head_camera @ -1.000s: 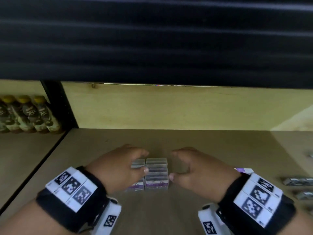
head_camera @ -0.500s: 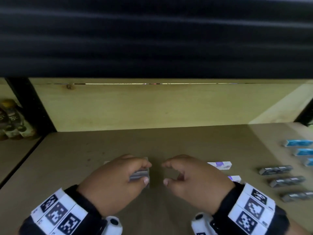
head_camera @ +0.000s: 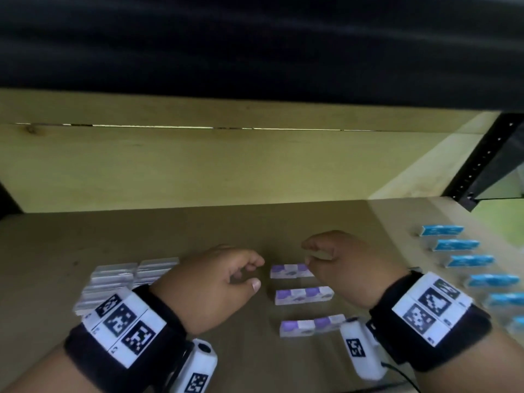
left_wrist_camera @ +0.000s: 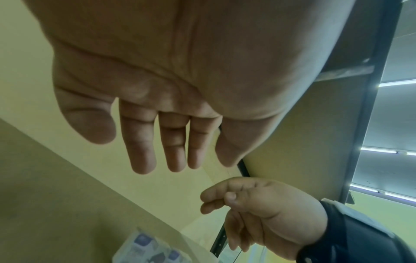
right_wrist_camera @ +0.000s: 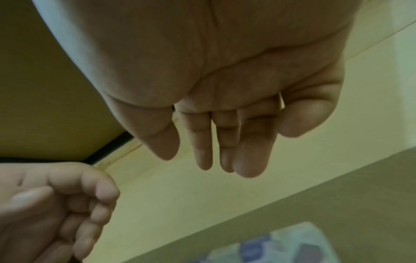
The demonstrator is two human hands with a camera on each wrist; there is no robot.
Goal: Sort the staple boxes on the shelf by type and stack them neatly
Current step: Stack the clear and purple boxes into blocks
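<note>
On the wooden shelf [head_camera: 198,231] a stack of purple-and-white staple boxes [head_camera: 127,279] stands at the left, partly hidden by my left wrist. Three loose purple boxes lie in a column at centre: far [head_camera: 287,271], middle [head_camera: 303,295], near [head_camera: 309,326]. My left hand [head_camera: 256,273] hovers just left of them, fingers loosely curled, holding nothing. My right hand [head_camera: 307,253] hangs over the right end of the far box, also holding nothing. The wrist views show relaxed fingers on the left hand [left_wrist_camera: 157,151] and the right hand [right_wrist_camera: 225,151], both bare.
Several blue staple boxes [head_camera: 453,245] lie in a column along the right side of the shelf. A black perforated upright [head_camera: 479,163] bounds the right rear corner. The pale wooden back wall [head_camera: 198,171] is close behind, with a dark shelf overhead.
Both hands have let go of the stack and moved right to the loose purple boxes. The view has swung right, so the stack now sits at the left.
</note>
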